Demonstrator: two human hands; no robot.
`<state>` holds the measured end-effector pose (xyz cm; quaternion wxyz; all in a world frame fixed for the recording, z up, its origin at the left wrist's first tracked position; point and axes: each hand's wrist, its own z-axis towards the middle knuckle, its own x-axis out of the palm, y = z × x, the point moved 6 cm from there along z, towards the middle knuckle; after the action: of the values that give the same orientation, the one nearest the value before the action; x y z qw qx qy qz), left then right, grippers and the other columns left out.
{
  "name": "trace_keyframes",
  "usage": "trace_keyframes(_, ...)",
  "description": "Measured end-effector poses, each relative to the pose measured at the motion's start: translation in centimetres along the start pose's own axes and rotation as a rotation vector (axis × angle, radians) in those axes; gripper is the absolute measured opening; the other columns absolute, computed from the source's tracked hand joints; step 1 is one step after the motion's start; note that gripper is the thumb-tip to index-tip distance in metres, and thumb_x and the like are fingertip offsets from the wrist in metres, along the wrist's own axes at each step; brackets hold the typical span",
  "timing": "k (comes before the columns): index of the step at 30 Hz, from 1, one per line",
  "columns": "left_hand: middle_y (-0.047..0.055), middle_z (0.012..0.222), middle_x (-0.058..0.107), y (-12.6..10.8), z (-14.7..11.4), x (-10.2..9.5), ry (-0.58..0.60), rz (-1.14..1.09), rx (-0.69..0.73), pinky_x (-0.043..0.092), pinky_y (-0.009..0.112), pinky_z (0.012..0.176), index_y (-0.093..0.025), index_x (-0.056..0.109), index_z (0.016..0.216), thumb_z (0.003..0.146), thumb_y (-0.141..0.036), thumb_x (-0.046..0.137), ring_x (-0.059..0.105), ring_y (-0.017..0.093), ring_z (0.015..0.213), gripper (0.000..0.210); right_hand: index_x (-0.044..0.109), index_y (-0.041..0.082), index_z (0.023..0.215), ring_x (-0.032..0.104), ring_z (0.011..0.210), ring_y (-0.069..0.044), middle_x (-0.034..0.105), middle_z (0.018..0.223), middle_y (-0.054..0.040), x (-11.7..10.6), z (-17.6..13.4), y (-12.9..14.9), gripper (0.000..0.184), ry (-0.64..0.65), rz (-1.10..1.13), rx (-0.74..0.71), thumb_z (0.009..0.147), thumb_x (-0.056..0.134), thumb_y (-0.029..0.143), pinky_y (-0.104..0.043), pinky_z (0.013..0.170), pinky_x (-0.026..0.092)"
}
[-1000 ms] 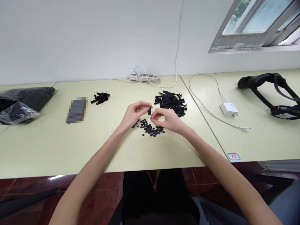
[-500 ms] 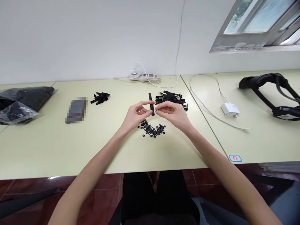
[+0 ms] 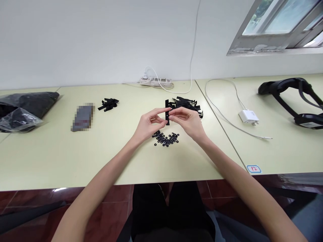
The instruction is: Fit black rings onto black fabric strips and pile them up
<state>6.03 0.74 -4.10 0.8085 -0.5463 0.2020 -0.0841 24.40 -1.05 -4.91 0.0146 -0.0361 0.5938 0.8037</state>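
Observation:
A short black strip (image 3: 167,102) stands roughly upright above the table, with a small pale hole or dot near its middle. My left hand (image 3: 150,123) pinches it along its length, thumb at the lower end and index finger higher up. From the other side my right hand (image 3: 188,121) has its thumb and fingertips closed together against the strip's middle; whatever is between them is too small or hidden to make out. Below both hands lies a loose pile of small black ring-like discs (image 3: 167,140). Just behind my right hand is a heap of black strips (image 3: 185,103).
A smaller heap of black strips (image 3: 108,104) lies left of centre, near a blurred dark rectangular object (image 3: 83,117). Farther left is a clear plastic bag (image 3: 27,112) with dark contents. A power strip (image 3: 156,82), a white charger (image 3: 248,116) with cable and a black headset (image 3: 290,101) lie around.
The strip in my left hand has shifted slightly right and turned more upright. My right fingertips, previously just beside it, now meet its middle.

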Motion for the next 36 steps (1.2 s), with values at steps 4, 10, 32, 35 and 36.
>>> trace_keyframes(4,0.007,0.138,0.076,0.1,0.0,0.1,0.013,0.006,-0.006,0.067,0.041,0.097,-0.029,0.078,0.136,0.091,-0.029,0.080,0.075,0.015,0.087,0.045,0.082,0.028,0.097,0.077,0.104,-0.026,0.081,0.104,-0.0046,0.1,0.1,-0.1,0.018,0.008,-0.059,-0.034,0.090,0.086,0.044,-0.051,0.106,0.063)
trace_keyframes(10,0.008,0.138,0.076,0.1,-0.2,0.4,0.018,-0.004,0.003,0.068,0.041,0.095,-0.029,0.079,0.135,0.091,-0.031,0.081,0.075,0.015,0.086,0.044,0.078,0.027,0.096,0.074,0.106,-0.026,0.077,0.107,-0.0051,0.4,0.2,-0.3,0.024,0.033,-0.054,-0.049,0.091,0.084,0.050,-0.049,0.103,0.063)
trace_keyframes(32,0.007,0.142,0.074,-0.6,-0.2,0.5,0.030,-0.075,0.071,0.067,0.037,0.097,-0.032,0.080,0.135,0.094,-0.031,0.083,0.073,0.012,0.086,0.041,0.079,0.024,0.095,0.079,0.088,-0.023,0.080,0.091,-0.0037,0.2,0.1,0.0,0.031,-0.060,0.049,0.025,0.083,0.091,0.050,-0.046,0.091,0.069)
trace_keyframes(35,0.007,0.142,0.074,-0.7,-0.2,0.4,0.030,-0.088,0.112,0.068,0.034,0.095,-0.032,0.080,0.135,0.094,-0.031,0.085,0.073,0.012,0.085,0.042,0.082,0.023,0.095,0.079,0.085,-0.022,0.082,0.092,-0.0037,0.1,0.1,0.3,0.031,-0.049,0.121,0.038,0.081,0.094,0.048,-0.045,0.091,0.070)
trace_keyframes(36,0.007,0.144,0.073,-0.7,-0.2,0.3,0.028,-0.086,0.122,0.068,0.034,0.094,-0.033,0.078,0.137,0.095,-0.032,0.085,0.074,0.012,0.085,0.043,0.083,0.023,0.095,0.079,0.085,-0.022,0.082,0.092,-0.0036,0.1,0.1,0.4,0.031,-0.045,0.140,0.051,0.081,0.094,0.047,-0.045,0.091,0.070)
